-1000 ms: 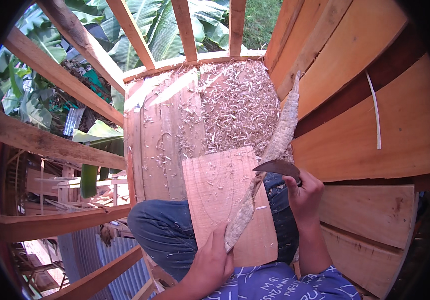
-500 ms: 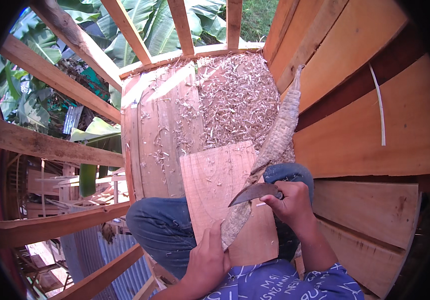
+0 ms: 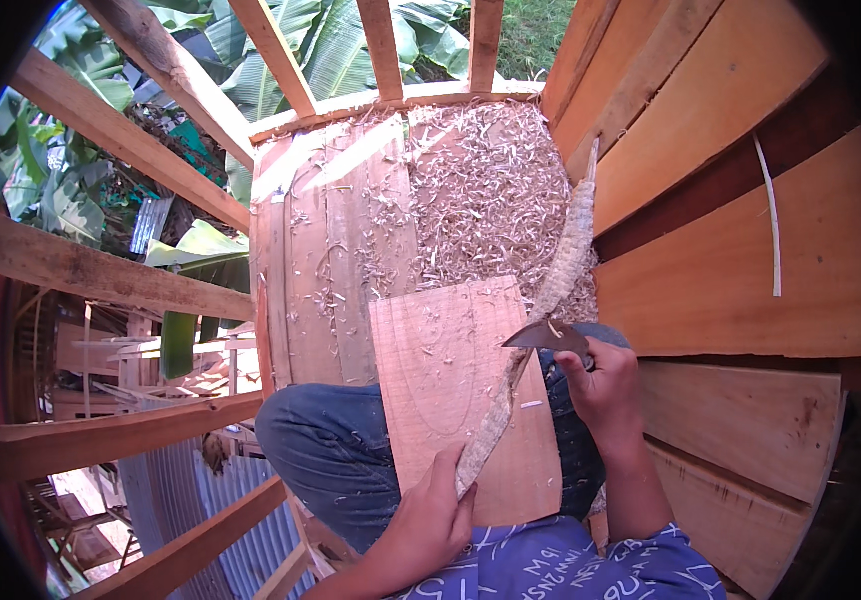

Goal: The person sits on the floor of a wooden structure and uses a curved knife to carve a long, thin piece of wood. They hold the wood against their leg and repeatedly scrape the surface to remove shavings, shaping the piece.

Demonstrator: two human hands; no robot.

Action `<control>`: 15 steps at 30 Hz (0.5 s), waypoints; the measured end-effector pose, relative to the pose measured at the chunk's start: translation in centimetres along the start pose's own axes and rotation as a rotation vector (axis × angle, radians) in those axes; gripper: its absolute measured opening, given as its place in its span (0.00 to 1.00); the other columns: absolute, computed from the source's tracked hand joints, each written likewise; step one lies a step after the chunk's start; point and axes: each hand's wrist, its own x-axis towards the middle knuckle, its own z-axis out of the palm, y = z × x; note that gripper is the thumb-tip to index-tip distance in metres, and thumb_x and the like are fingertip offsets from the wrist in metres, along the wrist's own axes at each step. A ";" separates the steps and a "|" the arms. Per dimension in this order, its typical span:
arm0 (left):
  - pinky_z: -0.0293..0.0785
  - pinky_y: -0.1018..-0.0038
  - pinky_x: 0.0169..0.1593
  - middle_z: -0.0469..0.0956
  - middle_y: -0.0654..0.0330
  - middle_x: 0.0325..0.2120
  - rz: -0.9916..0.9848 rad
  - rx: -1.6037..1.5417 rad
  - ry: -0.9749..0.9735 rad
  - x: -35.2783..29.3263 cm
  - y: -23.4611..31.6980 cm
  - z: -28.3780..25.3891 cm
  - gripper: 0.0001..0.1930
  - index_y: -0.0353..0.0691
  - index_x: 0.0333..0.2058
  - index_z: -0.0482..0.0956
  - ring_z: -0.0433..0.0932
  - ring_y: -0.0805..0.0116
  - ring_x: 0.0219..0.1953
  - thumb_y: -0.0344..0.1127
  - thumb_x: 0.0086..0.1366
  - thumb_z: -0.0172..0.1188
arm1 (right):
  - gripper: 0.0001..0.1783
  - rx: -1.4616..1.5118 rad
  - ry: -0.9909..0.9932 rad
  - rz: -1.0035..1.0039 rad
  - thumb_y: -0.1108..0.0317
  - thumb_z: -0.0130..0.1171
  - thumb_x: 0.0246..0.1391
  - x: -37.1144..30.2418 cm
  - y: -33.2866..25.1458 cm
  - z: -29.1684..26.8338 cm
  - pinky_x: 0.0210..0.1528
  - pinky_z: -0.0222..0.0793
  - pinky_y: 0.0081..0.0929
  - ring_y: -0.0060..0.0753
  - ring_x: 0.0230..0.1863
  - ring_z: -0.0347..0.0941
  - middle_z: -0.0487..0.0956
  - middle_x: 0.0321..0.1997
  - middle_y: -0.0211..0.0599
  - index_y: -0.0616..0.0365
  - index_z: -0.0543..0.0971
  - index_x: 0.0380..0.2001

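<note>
With my left hand (image 3: 435,510) I have the lower end of a long rough piece (image 3: 568,255); the fingers are closed around it and hide this end. The piece is pale grey-brown, with a scaly, bumpy surface, and it becomes thin toward a pointed upper tip. It lies diagonally over the flat board (image 3: 445,400) across my legs and reaches up to the right, near the wooden wall (image 3: 720,280). I cannot tell if its tip touches this wall.

My right hand (image 3: 605,385) is closed in a fist on a knife (image 3: 550,338), the thumb along its near side. The blade is dark, curved and pointed, with its tip to the left and a small pale curl on it. It crosses over the piece and covers a part of it; whether the edge touches there, I cannot tell. The handle is mostly hidden in the fist.

The board is smooth, with curved grain lines. Beyond it, dry curly shavings (image 3: 490,190) cover much of the plank floor (image 3: 295,280). The left forearm is cut off by the lower border, and the dark rim swallows the corners.
</note>
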 end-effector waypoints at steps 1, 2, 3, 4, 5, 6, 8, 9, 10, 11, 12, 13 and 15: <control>0.71 0.54 0.45 0.73 0.32 0.37 0.024 0.016 0.022 0.1 -0.1 -0.1 0.24 0.31 0.57 0.57 0.75 0.32 0.41 0.24 0.63 0.51 | 0.35 0.065 -0.050 0.002 0.37 0.58 0.51 -0.4 -0.7 0.0 0.19 0.61 0.38 0.51 0.16 0.68 0.68 0.12 0.47 0.63 0.73 0.15; 0.71 0.54 0.44 0.73 0.32 0.38 0.049 0.033 0.044 0.2 -0.4 -0.1 0.24 0.31 0.57 0.57 0.75 0.32 0.40 0.24 0.62 0.51 | 0.34 0.130 -0.100 0.004 0.38 0.59 0.52 -0.8 -1.5 0.1 0.20 0.63 0.38 0.51 0.16 0.70 0.69 0.13 0.48 0.64 0.75 0.17; 0.71 0.54 0.44 0.73 0.32 0.38 0.069 0.051 0.067 0.2 -0.6 -0.2 0.25 0.31 0.57 0.57 0.75 0.32 0.40 0.23 0.62 0.51 | 0.32 0.198 -0.152 0.008 0.40 0.59 0.52 -1.2 -2.2 -0.1 0.21 0.64 0.37 0.52 0.17 0.71 0.71 0.14 0.49 0.64 0.78 0.19; 0.72 0.54 0.43 0.72 0.34 0.39 0.094 0.124 0.106 0.2 -0.7 -0.2 0.27 0.31 0.57 0.57 0.75 0.34 0.39 0.23 0.59 0.53 | 0.29 0.155 -0.324 0.021 0.43 0.61 0.52 -1.5 -2.6 -0.6 0.23 0.67 0.36 0.52 0.20 0.74 0.73 0.16 0.51 0.63 0.82 0.23; 0.73 0.54 0.41 0.72 0.35 0.40 0.119 0.197 0.144 0.2 -0.8 -0.1 0.30 0.31 0.58 0.58 0.76 0.35 0.39 0.22 0.56 0.54 | 0.29 0.184 -0.370 0.041 0.43 0.61 0.51 -1.6 -2.9 -0.9 0.24 0.67 0.37 0.52 0.20 0.74 0.73 0.16 0.50 0.63 0.82 0.23; 0.74 0.54 0.39 0.71 0.37 0.41 0.145 0.269 0.182 0.2 -0.9 -0.1 0.32 0.31 0.58 0.58 0.76 0.36 0.38 0.21 0.52 0.55 | 0.29 0.211 -0.415 0.062 0.42 0.61 0.51 -1.6 -3.2 -1.0 0.24 0.67 0.37 0.51 0.20 0.74 0.73 0.15 0.50 0.63 0.82 0.22; 0.75 0.55 0.37 0.71 0.40 0.39 0.178 0.350 0.219 0.3 -1.0 0.2 0.34 0.31 0.59 0.58 0.76 0.39 0.35 0.21 0.49 0.55 | 0.30 0.177 -0.430 0.051 0.41 0.62 0.49 -1.5 -2.6 -0.9 0.24 0.68 0.38 0.50 0.20 0.75 0.73 0.15 0.50 0.62 0.81 0.21; 0.75 0.56 0.36 0.71 0.41 0.38 0.193 0.393 0.243 0.2 -1.2 0.2 0.36 0.31 0.59 0.58 0.77 0.40 0.34 0.21 0.48 0.55 | 0.31 0.150 -0.389 0.028 0.40 0.62 0.49 -1.3 -2.5 -0.9 0.24 0.67 0.38 0.50 0.20 0.74 0.73 0.15 0.49 0.62 0.81 0.20; 0.75 0.56 0.35 0.71 0.42 0.38 0.200 0.395 0.244 0.2 -1.3 0.3 0.36 0.31 0.59 0.57 0.77 0.41 0.34 0.21 0.48 0.55 | 0.32 0.123 -0.349 0.005 0.38 0.62 0.48 -1.1 -2.5 -0.9 0.23 0.67 0.38 0.50 0.19 0.74 0.72 0.14 0.49 0.62 0.80 0.18; 0.75 0.56 0.35 0.71 0.42 0.37 0.207 0.397 0.247 0.1 -1.4 0.4 0.36 0.31 0.59 0.57 0.77 0.41 0.34 0.21 0.48 0.55 | 0.33 0.096 -0.309 -0.019 0.37 0.62 0.47 -0.9 -2.4 -0.9 0.23 0.67 0.38 0.50 0.19 0.73 0.71 0.14 0.49 0.62 0.79 0.17; 0.76 0.57 0.34 0.71 0.43 0.37 0.213 0.400 0.248 0.1 -1.5 0.4 0.37 0.31 0.60 0.57 0.77 0.42 0.33 0.21 0.48 0.55 | 0.33 0.068 -0.280 -0.044 0.36 0.62 0.47 -0.8 -2.2 -0.9 0.22 0.66 0.38 0.50 0.18 0.73 0.71 0.13 0.48 0.61 0.78 0.16; 0.76 0.56 0.34 0.71 0.43 0.37 0.218 0.391 0.251 0.1 -1.5 0.5 0.36 0.31 0.60 0.57 0.77 0.42 0.33 0.21 0.48 0.55 | 0.34 0.041 -0.252 -0.070 0.35 0.61 0.46 -0.8 -2.0 -0.8 0.22 0.66 0.38 0.50 0.17 0.72 0.70 0.13 0.48 0.61 0.76 0.15; 0.76 0.56 0.35 0.71 0.42 0.36 0.232 0.373 0.257 0.1 -1.5 0.6 0.36 0.31 0.59 0.57 0.77 0.41 0.34 0.21 0.48 0.55 | 0.36 0.012 -0.169 -0.100 0.33 0.61 0.45 -0.7 -1.7 -0.3 0.20 0.64 0.38 0.49 0.16 0.70 0.69 0.12 0.47 0.61 0.73 0.13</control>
